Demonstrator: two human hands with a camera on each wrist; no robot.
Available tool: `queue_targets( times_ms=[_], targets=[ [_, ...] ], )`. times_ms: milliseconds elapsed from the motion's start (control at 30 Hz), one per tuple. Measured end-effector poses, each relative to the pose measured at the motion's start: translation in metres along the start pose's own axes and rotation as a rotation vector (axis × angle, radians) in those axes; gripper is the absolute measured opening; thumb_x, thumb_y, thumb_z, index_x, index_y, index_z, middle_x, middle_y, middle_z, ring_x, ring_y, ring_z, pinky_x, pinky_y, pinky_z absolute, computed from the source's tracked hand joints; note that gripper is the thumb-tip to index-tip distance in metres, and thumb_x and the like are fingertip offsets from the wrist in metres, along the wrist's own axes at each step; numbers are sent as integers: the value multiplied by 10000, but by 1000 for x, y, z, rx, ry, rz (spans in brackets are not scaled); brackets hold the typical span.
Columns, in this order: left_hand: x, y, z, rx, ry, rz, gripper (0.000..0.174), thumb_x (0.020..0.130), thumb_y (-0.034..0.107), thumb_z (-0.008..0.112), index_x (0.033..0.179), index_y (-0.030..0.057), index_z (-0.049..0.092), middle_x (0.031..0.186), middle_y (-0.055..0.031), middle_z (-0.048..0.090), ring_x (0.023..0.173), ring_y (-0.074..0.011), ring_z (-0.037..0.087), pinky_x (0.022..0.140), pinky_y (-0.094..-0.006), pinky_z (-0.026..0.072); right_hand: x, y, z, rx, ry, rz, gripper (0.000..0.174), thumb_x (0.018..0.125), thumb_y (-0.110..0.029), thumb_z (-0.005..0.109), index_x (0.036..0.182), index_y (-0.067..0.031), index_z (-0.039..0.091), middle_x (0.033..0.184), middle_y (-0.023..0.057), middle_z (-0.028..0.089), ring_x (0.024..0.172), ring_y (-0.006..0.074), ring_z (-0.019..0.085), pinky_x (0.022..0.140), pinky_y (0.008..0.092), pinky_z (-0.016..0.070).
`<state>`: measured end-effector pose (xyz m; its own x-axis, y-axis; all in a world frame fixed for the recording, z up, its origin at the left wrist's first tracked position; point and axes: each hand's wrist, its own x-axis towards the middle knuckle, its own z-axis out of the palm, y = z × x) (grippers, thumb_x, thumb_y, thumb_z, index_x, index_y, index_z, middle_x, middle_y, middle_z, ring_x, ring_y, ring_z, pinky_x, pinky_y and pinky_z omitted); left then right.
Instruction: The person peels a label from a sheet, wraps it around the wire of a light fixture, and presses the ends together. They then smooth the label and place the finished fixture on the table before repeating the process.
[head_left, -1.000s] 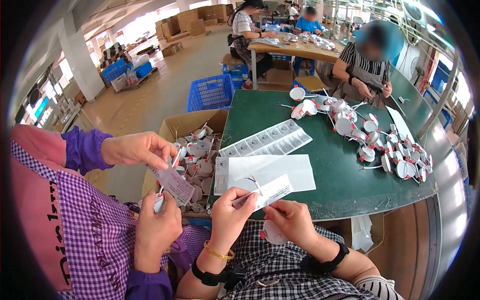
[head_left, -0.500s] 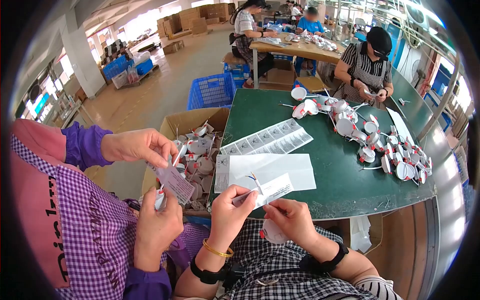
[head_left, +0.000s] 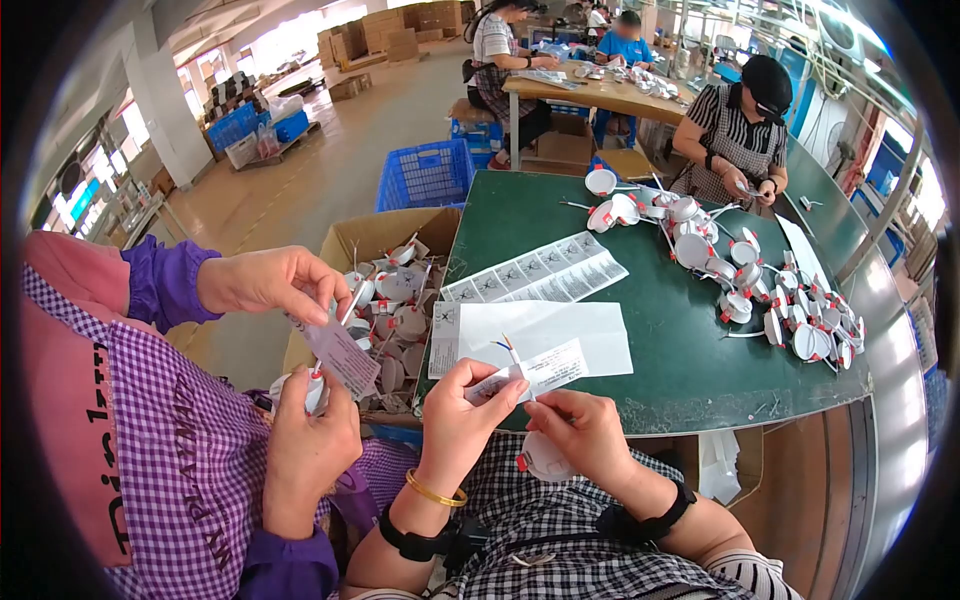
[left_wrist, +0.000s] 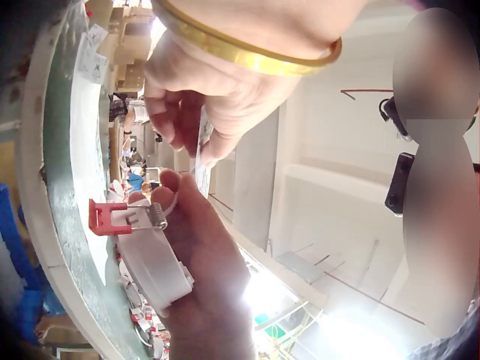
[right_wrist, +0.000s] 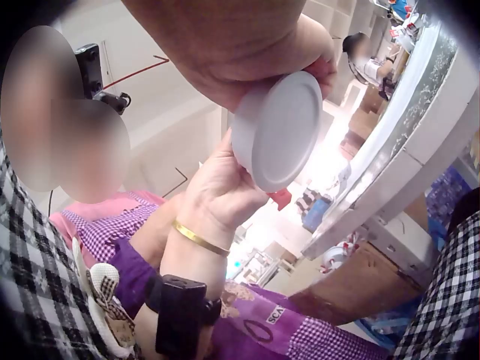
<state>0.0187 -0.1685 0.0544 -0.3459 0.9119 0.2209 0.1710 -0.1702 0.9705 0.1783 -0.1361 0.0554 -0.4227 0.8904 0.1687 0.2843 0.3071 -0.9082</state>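
Both forearms bare from wrist to elbow.

Left hand [head_left: 460, 410]: thin gold bangle [head_left: 435, 493] at the wrist, plain and polished, with a rounded edge. Just behind it is the left wrist strap [head_left: 415, 548], broad and black, carrying a boxy black unit; the right wrist view shows the unit as a dark, squared block.

Right hand [head_left: 585, 430]: right wrist strap [head_left: 650, 522], also black and broad, with a similar dark housing.

Torso and lap: checked garment [head_left: 540, 500], black and white, small even squares. Striped fabric [head_left: 760, 575] by the right elbow, narrow black-and-white bands.

Green table [head_left: 680, 370], tan workshop floor [head_left: 330, 180]
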Motion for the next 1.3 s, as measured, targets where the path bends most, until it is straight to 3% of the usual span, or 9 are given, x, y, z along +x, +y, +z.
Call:
queue_targets(
  times_ms=[367,467,533,633,767,833,967,1133,1300],
  targets=[
    [2,3,4,-31,2,-23,216,800,94,745,854,-17,567,774,-25,623,698,-32,553,584,-194,477,1,-1,-1,39,-11,4,171,854,-140,664,901,18,621,706,128,684,659,187,695,573,271,525],
    [3,-5,6,-67,6,-13,214,801,95,743,857,-17,569,778,-24,621,697,-31,551,578,-195,474,1,-3,-3,45,43,58,197,858,-114,664,906,-4,508,755,125,688,722,187,700,608,266,531],
    [3,-4,7,-79,9,-22,211,801,94,743,858,-17,572,782,-26,624,699,-31,552,577,-194,473,0,11,0,259,30,28,209,877,-65,631,897,-32,427,870,135,679,814,200,694,662,274,538],
    [4,-2,8,-76,18,-28,209,800,96,743,859,-16,577,789,-32,632,705,-35,559,583,-196,474,-4,14,-2,271,-30,-55,123,919,-27,556,951,-23,438,994,128,661,893,153,645,746,279,538],
    [8,0,9,-30,12,2,187,812,65,722,881,-14,567,827,-20,623,742,-35,555,630,-188,469,-5,21,-2,343,-53,-64,83,908,-11,556,946,-14,482,968,118,652,893,183,661,768,292,527],
    [10,2,9,-30,8,5,188,813,66,722,882,-14,567,832,-22,624,743,-36,556,630,-188,469,-3,27,-2,341,-62,-196,112,909,-15,553,1013,-16,510,935,94,650,902,179,645,814,298,509],
    [12,3,14,-38,-25,3,199,816,88,724,892,-10,569,851,-29,627,752,-39,558,633,-189,469,-2,26,-2,374,-29,-203,199,905,-30,568,1097,-30,518,934,89,646,928,181,636,816,296,498],
    [6,22,21,10,-70,25,222,815,115,725,936,-9,586,868,-23,632,778,-49,562,667,-204,475,-1,26,-9,98,118,-229,221,920,-14,548,1136,-6,503,853,79,645,815,118,638,695,242,510],
    [3,23,23,-17,-126,53,233,818,111,716,980,-11,600,888,-18,630,800,-53,560,705,-210,472,-2,26,-19,85,185,-259,194,912,-22,565,1103,-6,537,809,67,644,763,102,633,666,227,503]
  ],
)
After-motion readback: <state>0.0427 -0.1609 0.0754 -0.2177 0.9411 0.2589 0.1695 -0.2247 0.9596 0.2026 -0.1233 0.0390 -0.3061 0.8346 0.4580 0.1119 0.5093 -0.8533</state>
